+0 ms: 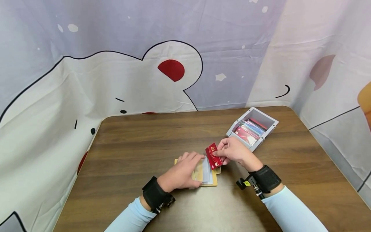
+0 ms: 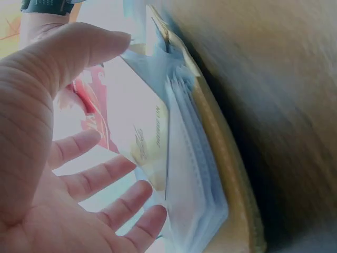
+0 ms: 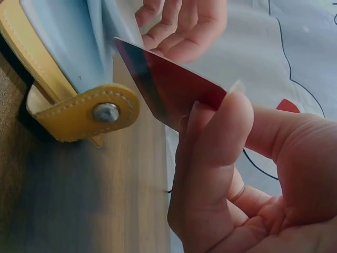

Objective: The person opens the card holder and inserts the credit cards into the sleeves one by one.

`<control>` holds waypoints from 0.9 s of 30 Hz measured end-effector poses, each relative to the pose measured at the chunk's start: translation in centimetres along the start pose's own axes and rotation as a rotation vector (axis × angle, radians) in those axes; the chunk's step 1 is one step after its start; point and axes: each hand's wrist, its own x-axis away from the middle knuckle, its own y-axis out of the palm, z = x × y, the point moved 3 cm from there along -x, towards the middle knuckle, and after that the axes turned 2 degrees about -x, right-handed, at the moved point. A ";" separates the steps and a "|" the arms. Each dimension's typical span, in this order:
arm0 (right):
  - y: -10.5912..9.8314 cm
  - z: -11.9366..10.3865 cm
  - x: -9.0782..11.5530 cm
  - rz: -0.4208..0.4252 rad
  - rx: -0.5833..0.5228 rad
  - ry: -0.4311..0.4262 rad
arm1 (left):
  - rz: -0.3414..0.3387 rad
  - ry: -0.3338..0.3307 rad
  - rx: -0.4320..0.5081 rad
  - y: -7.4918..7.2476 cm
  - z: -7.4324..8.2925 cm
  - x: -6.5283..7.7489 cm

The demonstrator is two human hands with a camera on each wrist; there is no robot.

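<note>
A yellow card holder with clear plastic sleeves lies spread on the table. My left hand rests over its left part, fingers toward the far edge and thumb toward the near edge. In the left wrist view, a pale card with printed lettering stands among the sleeves, beside the spread fingers. My right hand pinches a red card between thumb and fingers, tilted above the right side of the sleeves. The right wrist view shows the holder's strap with a metal snap, sticking out unfastened.
A grey box stands at the table's back right, just beyond my right hand, with several cards inside. Behind the wooden table hangs a printed cloth, which also runs along both sides.
</note>
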 end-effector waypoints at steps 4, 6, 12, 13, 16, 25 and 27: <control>0.2 0.3 -0.2 -0.005 -0.011 0.012 | -0.006 -0.006 0.052 0.0 0.1 0.0; 0.3 0.4 -0.3 -0.002 -0.017 0.022 | -0.009 -0.005 0.072 0.0 0.1 0.0; 0.5 0.4 -0.3 -0.020 -0.011 0.008 | -0.008 -0.042 0.079 0.3 0.1 0.1; 0.5 0.4 -0.3 -0.024 -0.012 0.004 | -0.005 -0.049 0.081 0.3 0.2 0.2; 0.6 0.5 -0.3 -0.024 -0.012 0.007 | 0.013 -0.054 0.097 0.4 0.4 0.2; 1.5 0.8 -0.5 -0.043 -0.012 0.035 | 0.086 -0.070 0.158 0.8 1.0 -0.2; 1.6 0.8 -0.5 -0.049 -0.016 0.033 | 0.100 -0.064 0.157 1.0 1.1 -0.4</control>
